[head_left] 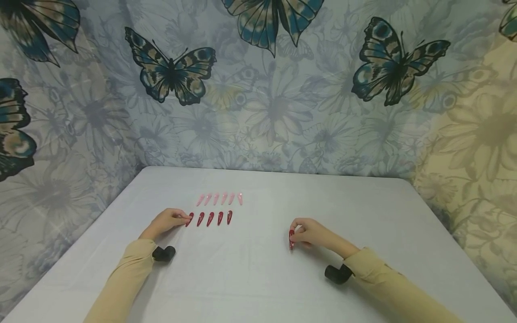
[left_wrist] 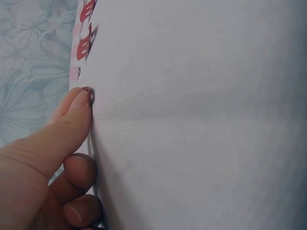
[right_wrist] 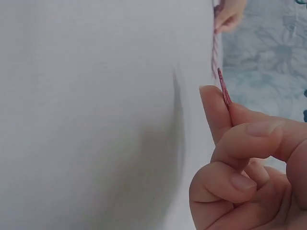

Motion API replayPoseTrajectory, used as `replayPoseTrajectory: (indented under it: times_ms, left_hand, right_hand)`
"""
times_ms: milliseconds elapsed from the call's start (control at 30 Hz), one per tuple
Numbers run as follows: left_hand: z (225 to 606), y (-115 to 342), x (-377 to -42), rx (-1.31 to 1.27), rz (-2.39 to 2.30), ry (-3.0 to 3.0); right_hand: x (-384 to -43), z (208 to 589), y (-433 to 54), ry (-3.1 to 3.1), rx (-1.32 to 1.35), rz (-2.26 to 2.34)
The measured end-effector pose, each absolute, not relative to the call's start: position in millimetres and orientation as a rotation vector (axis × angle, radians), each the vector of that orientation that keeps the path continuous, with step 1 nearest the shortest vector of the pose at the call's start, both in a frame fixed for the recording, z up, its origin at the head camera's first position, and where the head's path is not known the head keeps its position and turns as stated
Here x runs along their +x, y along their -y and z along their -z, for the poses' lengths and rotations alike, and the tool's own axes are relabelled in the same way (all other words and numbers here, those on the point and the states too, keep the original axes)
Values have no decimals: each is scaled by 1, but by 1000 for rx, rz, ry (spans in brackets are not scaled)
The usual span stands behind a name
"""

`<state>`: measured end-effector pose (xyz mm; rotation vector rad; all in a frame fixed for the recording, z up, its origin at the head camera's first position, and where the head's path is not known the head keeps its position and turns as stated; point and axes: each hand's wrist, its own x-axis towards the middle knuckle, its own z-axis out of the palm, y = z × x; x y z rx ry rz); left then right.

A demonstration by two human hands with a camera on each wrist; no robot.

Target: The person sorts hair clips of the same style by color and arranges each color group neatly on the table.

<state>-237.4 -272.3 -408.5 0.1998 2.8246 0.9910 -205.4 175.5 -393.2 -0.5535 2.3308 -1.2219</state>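
Observation:
My left hand (head_left: 170,220) is at the left end of a row of red snap hair clips (head_left: 210,219) on the table. Its thumb and forefinger pinch the leftmost red clip (head_left: 190,219), mostly covered by the fingertips in the left wrist view. Further right, my right hand (head_left: 313,233) holds another red snap hair clip (head_left: 291,245) between thumb and forefinger, narrow end toward me. In the right wrist view that clip (right_wrist: 223,86) appears edge-on, raised off the cloth. Behind the red row lies a row of pink snap hair clips (head_left: 216,198).
A white cloth (head_left: 258,278) covers the table, which meets a butterfly-patterned backdrop (head_left: 278,112) at its far edge and sides. Black wrist devices (head_left: 164,254) are worn at both yellow sleeves (head_left: 387,278).

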Motion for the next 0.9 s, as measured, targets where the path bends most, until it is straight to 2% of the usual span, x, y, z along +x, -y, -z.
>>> replayPoseTrajectory:
  times_ms: [567, 900]
  left_hand:
    - [407, 276, -238, 204, -963, -2809]
    - [407, 273, -236, 190, -1021, -2793]
  right_hand:
    - [-232, 394, -102, -2304, -342, 1444]
    - [-259, 409, -54, -2327, -257, 1615]
